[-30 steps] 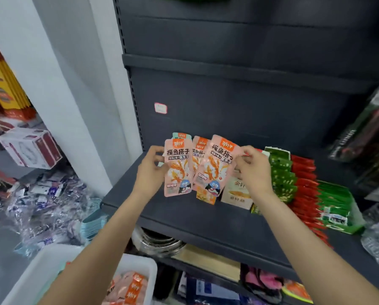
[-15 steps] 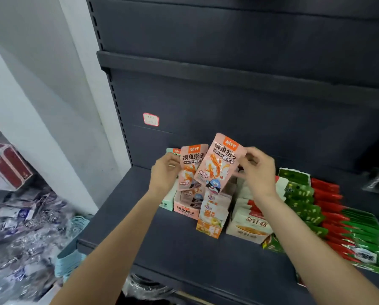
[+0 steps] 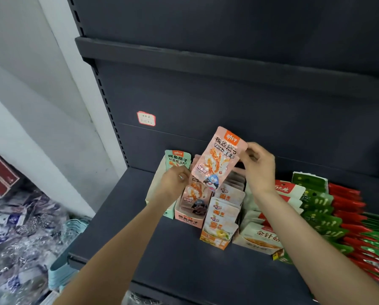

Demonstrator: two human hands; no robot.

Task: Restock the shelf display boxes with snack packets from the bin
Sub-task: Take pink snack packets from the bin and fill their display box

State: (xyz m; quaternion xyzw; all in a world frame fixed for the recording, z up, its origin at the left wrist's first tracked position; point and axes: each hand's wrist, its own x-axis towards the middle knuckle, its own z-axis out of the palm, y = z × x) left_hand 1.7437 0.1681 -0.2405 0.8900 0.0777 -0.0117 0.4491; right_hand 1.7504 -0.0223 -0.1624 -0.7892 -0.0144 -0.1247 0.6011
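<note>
My right hand pinches the upper right edge of a pink snack packet and holds it tilted above the display boxes at the back of the dark shelf. My left hand grips the tops of more pink packets that stand inside the pink display box. Left of it a teal display box holds a teal packet. To the right an orange display box is full of pale packets. The bin is out of view.
A white box of packets and rows of green and red packets fill the shelf's right side. An upper shelf edge hangs overhead. Stacked teal baskets and plastic-wrapped goods lie on the floor at left.
The fan of pink packets has split: my left hand lowered its packets into the pink box, and my right hand kept one packet raised. The view moved closer and rightward.
</note>
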